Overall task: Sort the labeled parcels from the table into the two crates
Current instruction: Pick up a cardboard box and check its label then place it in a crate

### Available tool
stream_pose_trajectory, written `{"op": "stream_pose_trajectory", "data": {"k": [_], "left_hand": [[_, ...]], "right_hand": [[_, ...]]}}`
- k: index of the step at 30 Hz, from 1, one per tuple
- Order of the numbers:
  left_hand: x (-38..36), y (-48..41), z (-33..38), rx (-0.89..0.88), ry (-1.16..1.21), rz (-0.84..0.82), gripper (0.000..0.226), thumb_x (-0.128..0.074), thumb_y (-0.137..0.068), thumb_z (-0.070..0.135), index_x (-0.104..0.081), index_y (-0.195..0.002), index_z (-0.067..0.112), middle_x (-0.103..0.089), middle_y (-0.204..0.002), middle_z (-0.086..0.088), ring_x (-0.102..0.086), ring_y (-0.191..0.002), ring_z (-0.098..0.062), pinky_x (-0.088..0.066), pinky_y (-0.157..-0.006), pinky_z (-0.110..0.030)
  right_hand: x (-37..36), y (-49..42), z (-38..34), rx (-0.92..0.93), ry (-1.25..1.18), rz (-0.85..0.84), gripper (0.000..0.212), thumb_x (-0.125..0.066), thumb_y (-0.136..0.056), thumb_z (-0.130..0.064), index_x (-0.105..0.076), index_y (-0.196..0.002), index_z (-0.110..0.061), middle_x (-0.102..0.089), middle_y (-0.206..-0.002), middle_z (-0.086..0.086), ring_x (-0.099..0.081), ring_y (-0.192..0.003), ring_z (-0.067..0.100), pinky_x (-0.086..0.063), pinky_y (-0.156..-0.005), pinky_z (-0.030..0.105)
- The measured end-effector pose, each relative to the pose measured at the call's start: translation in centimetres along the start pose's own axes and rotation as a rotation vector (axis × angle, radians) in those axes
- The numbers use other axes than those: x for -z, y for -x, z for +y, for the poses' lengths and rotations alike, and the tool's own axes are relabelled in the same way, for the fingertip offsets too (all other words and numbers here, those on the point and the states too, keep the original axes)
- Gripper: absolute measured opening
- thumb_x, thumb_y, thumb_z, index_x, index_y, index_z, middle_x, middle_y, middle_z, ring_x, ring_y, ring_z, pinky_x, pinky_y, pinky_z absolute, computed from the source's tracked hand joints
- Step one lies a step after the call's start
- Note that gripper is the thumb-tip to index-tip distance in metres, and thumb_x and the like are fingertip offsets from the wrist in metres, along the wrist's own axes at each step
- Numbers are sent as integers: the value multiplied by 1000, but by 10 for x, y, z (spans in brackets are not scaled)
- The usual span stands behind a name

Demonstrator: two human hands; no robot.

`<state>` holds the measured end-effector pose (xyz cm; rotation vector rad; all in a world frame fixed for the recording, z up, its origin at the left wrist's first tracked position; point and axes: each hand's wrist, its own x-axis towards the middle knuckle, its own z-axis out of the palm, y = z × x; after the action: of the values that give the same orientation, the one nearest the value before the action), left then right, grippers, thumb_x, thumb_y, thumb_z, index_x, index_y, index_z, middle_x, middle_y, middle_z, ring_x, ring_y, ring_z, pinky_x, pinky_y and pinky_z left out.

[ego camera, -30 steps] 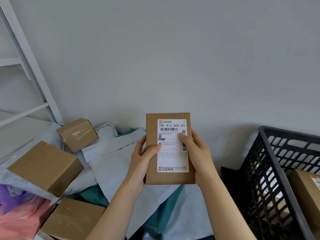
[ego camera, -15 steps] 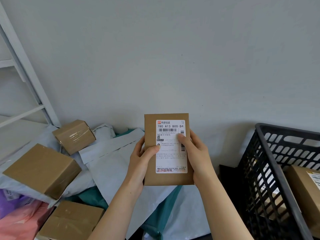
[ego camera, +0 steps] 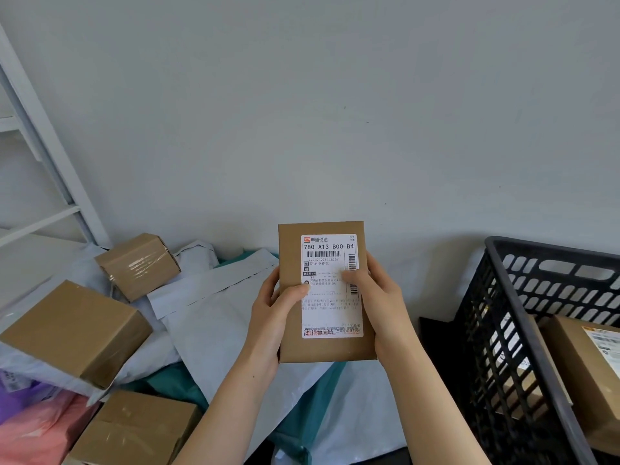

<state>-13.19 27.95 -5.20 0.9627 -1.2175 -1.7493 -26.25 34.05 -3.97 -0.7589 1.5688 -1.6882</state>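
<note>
my left hand (ego camera: 275, 317) bare, no glove or ring | my right hand (ego camera: 379, 297) bare too | both forearms uncovered, no sleeves, no watch in view

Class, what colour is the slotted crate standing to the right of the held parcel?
Black crate, shown best in the head view.

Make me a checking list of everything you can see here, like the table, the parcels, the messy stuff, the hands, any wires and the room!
Surface: table hidden under mailers and boxes.
Job's things: held parcel, upright, label facing the camera; black crate at right holds a labeled box. Second crate: not seen.
Clutter: three plain brown boxes at left; grey mailer; teal bag; pink bag; purple bag.
Grippers: left hand and right hand grip the parcel's side edges, thumbs on the label.
Cables: nothing seen.
Surroundings: plain wall; white shelf frame at left.
</note>
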Motion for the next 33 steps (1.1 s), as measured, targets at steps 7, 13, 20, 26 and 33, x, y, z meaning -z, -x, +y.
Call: {"op": "stream_pose_trajectory", "data": {"k": [7, 13, 20, 26, 33], "left_hand": [[-7, 4, -2, 4, 11, -10, 41, -63, -87, 22, -55, -126, 33, -73, -99, 7, -71, -78, -12, -54, -53, -27], [-10, 8, -3, 4, 4, -12, 42, -62, -88, 22, -54, -127, 33, -72, -103, 5, -71, -84, -15, -55, -56, -29], [-13, 13, 0, -7, 7, -37, 42, -63, -87, 20, -54, -127, 32, -73, -101, 6, -72, -80, -14, -56, -58, -30], [-22, 12, 6, -34, 10, -65, 40, -63, -87, 20, -55, -124, 31, -74, -98, 7, -72, -80, -15, -56, -58, -31], [-45, 9, 16, -65, -39, -215, 46, -68, -83, 23, -50, -124, 36, -73, -94, 12, -71, -79, -11, -56, -56, -28]], "right_hand": [[9, 7, -1, -4, 27, -33, 38, -53, -87, -13, -63, -110, -42, -72, -100, -13, -68, -97, 18, -55, -85, 39], [13, 11, 0, 2, 40, -45, 55, -52, -66, -25, -61, -117, -42, -71, -104, -13, -67, -99, 19, -56, -84, 38], [16, 17, -5, 25, 60, -46, 56, -52, -67, -26, -59, -120, -43, -71, -105, -14, -67, -98, 16, -56, -85, 36], [20, 25, -12, 80, 69, 16, 53, -57, -82, -23, -53, -129, -46, -68, -111, -19, -65, -102, 9, -53, -88, 33], [34, 37, -34, 171, 124, 174, 52, -59, -82, -25, -53, -131, -44, -68, -110, -19, -65, -100, 4, -53, -82, 26]]}}
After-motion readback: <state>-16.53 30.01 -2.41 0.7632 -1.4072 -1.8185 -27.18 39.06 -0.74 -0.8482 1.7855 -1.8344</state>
